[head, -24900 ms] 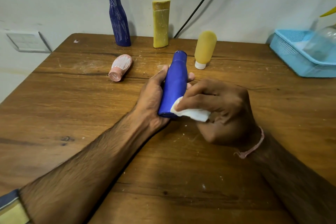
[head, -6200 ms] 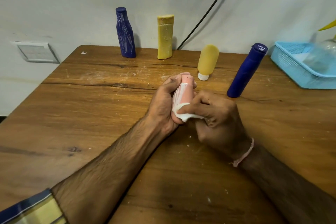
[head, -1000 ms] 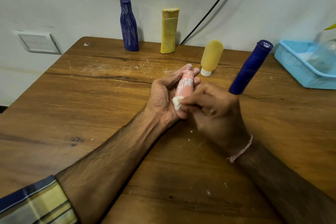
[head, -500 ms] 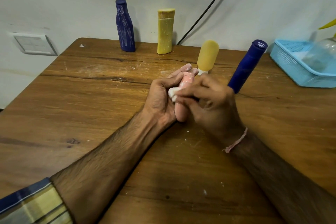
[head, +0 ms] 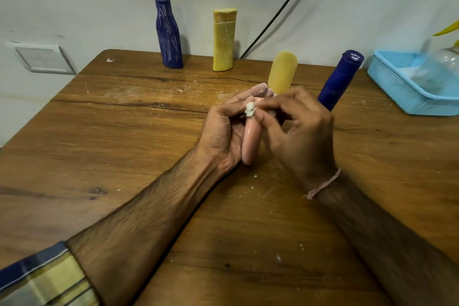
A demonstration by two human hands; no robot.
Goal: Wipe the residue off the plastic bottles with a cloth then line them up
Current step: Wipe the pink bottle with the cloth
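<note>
My left hand (head: 223,136) grips a small pink bottle (head: 250,143) above the table's middle, its lower end pointing toward me. My right hand (head: 298,131) pinches a small white cloth (head: 249,109) against the bottle's upper end. A clean blue bottle (head: 339,82) stands to the right behind my right hand. A yellow tube (head: 283,73) stands on its cap behind my fingers. A dark blue bottle with white streaks (head: 167,35) and a smeared yellow bottle (head: 223,40) stand at the table's back edge.
The wooden table (head: 124,131) carries white crumbs and smears. A light blue basket (head: 397,87) with a clear bottle (head: 439,67) in it sits at the right edge. A black cable (head: 280,10) runs up the wall. A wall plate (head: 42,57) is on the left.
My right hand has slid the cloth up the pink bottle from its lower part to its upper end. The bottles on the table have not moved.
</note>
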